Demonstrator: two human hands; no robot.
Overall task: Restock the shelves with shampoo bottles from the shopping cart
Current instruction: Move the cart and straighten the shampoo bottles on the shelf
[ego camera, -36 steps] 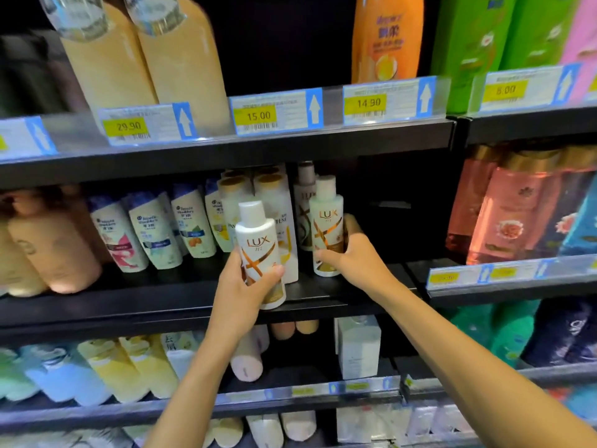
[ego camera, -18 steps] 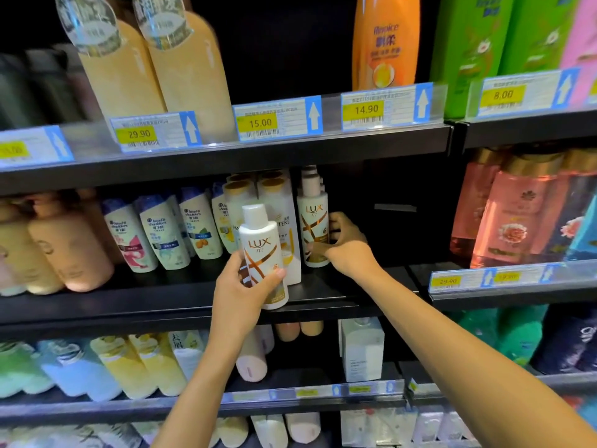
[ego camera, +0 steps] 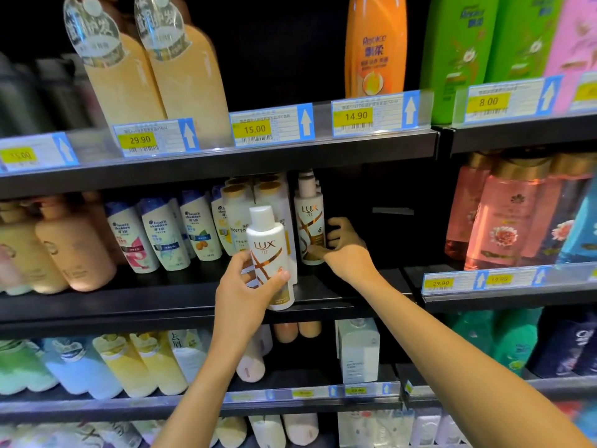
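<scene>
My left hand (ego camera: 245, 292) grips a white LUX shampoo bottle (ego camera: 269, 253) by its lower half, upright, in front of the middle shelf (ego camera: 161, 302). My right hand (ego camera: 344, 250) reaches deeper onto that shelf, with its fingers curled round the right side and base of a second LUX bottle (ego camera: 308, 221) that stands on the shelf. Just left of this bottle stand white Pantene bottles (ego camera: 239, 218). The shopping cart is not in view.
Head & Shoulders bottles (ego camera: 161, 234) and peach pump bottles (ego camera: 64, 250) fill the middle shelf to the left. A dark empty gap (ego camera: 381, 227) lies right of my right hand. Pink bottles (ego camera: 510, 215) stand on the right-hand unit. Price tags (ego camera: 271, 124) line the shelf edges above.
My right hand has pushed the second LUX bottle further back onto the shelf, beside the Pantene bottles. My left hand has held its bottle nearly still.
</scene>
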